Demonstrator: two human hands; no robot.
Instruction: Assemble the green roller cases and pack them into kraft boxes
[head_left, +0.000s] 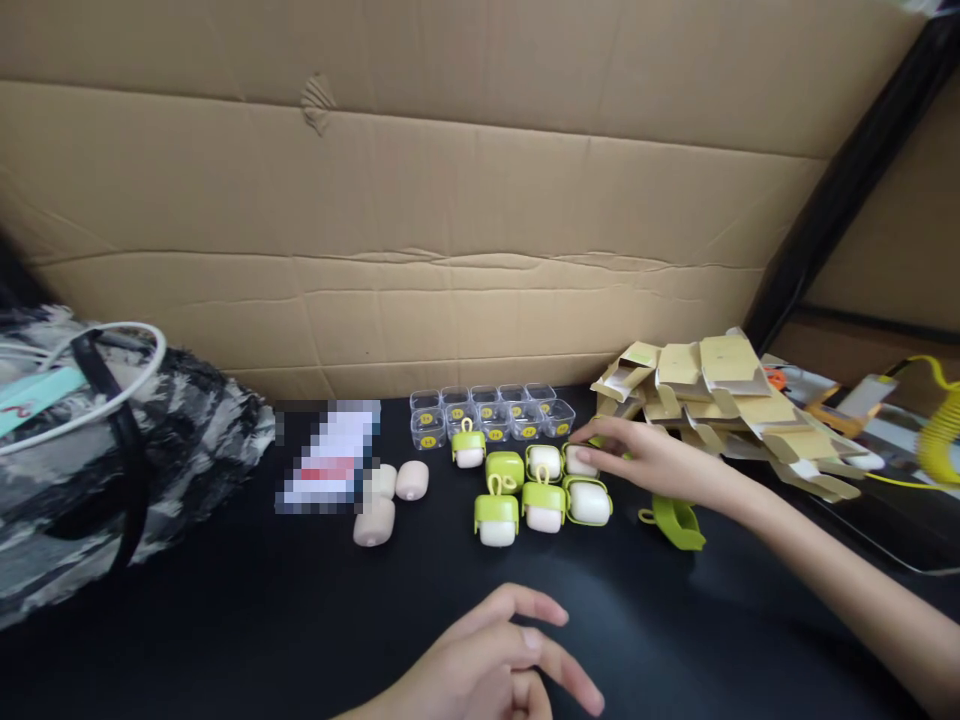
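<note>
My right hand (645, 458) reaches in from the right, thumb and fingers closed on a small white earbud-style case (580, 460) in a green cover, at the back right of a cluster. Around it sit several similar cases, such as a white case (589, 503) and a front case (496, 532) with a green cover and loop. Low in the foreground, my left hand (499, 655) hovers with fingers spread and holds nothing. A loose green cover (677, 522) lies on the black table under my right forearm.
Clear plastic boxes (495, 415) with yellow stickers stand behind the cases. Bare pale cases (375, 522) lie left of the cluster, near a blurred-out flat item (330, 460). Flattened cartons (720, 400) pile up at right. A patterned bag (202, 430) sits left; cardboard (450, 200) walls the back.
</note>
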